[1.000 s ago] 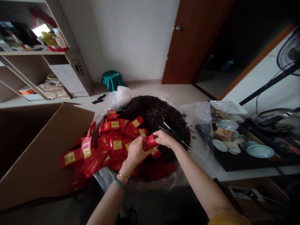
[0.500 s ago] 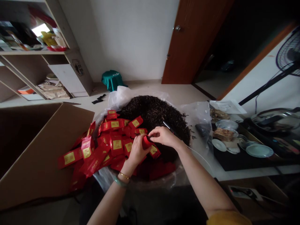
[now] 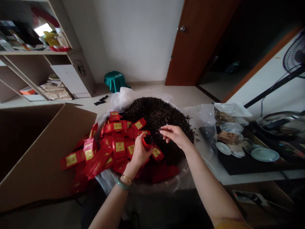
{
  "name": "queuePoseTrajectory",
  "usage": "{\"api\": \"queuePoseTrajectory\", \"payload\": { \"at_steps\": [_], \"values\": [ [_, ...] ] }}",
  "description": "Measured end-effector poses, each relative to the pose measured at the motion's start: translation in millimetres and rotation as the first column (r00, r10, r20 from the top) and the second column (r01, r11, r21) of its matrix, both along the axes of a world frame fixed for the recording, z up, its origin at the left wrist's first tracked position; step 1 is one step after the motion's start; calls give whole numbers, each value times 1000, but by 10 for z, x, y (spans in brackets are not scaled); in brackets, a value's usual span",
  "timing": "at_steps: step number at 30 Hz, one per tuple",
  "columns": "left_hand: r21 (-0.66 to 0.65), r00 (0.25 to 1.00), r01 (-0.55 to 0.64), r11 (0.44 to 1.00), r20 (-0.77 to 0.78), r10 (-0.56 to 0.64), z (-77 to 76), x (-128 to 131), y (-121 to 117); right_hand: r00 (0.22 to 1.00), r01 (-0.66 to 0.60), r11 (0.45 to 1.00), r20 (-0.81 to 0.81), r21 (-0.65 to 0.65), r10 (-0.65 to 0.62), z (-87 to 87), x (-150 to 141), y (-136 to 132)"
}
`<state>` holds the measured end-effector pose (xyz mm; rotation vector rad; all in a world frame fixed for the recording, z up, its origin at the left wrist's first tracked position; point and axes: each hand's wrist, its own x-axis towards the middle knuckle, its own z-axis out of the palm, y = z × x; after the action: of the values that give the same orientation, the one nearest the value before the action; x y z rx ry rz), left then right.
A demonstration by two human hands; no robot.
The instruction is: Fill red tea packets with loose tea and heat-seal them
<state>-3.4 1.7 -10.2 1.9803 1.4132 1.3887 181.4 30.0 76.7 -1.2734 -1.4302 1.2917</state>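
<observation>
My left hand (image 3: 138, 154) is wrapped round a small red pouch (image 3: 147, 147), held upright with dark stuff at its top that looks like tea leaves. To its right, my right hand (image 3: 175, 136) hovers over the heap of dark tea leaves (image 3: 152, 109). Its thumb and forefinger are pinched together, apart from the pouch; a tiny dark bit may show at the tips, too small to name. Red pouches with gold labels (image 3: 119, 146) lie in a pile on the left of the heap. Clear plastic sheeting (image 3: 125, 95) lines the container under tea and pouches.
A big open cardboard box (image 3: 71, 136) stands at the left. On the right, a low table holds a black tray (image 3: 238, 168), a pale green dish (image 3: 265, 154) and white lids (image 3: 223, 148). Behind are a shelf unit (image 3: 71, 74), a green-covered bin (image 3: 116, 81) and a wooden door (image 3: 183, 47).
My right hand has drawn away from the pouch's mouth, up and to the right. The dark top of the pouch now shows. A dark, white-edged thing beside the right hand no longer shows.
</observation>
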Motion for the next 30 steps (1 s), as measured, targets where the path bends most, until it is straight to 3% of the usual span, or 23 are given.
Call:
{"api": "queuePoseTrajectory", "payload": {
  "at_steps": [5, 9, 11, 13, 16, 18, 24, 27, 30],
  "values": [
    [-18, 1000, 10, 1000, 17, -10, 5, -5, 0, 971, -18, 997, 239, 74, 0, -98, 99, -21],
    [-64, 998, 38, 997, 51, -35, -21, -19, 4, 918, -198, 936, 390, 290, 73, -39, -50, -173],
    [-98, 995, 60, 993, 81, -52, -13, -24, -2, 893, -295, 896, 430, 331, 135, -17, -175, -233],
    [-153, 988, 83, 985, 138, -62, 30, -26, -13, 876, -286, 898, 471, 336, 102, -22, -274, -246],
    [-280, 949, 187, 942, 301, -99, 152, -36, -27, 870, -195, 930, 493, 311, 17, -57, -320, -199],
    [-364, 902, 275, 890, 418, -108, 241, -52, -29, 887, -174, 947, 461, 269, 32, -78, -296, -165],
    [-520, 745, 347, 781, 658, 107, 332, -86, -32, 963, -89, 989, 265, 115, 56, -129, -257, -156],
    [-500, 664, 391, 773, 734, 139, 323, -81, -39, 971, -109, 994, 217, 3, 105, -166, -298, -163],
    [-482, 680, 377, 791, 724, 117, 338, -73, -41, 965, -95, 995, 245, -17, 97, -207, -335, -159]
  ]
}}
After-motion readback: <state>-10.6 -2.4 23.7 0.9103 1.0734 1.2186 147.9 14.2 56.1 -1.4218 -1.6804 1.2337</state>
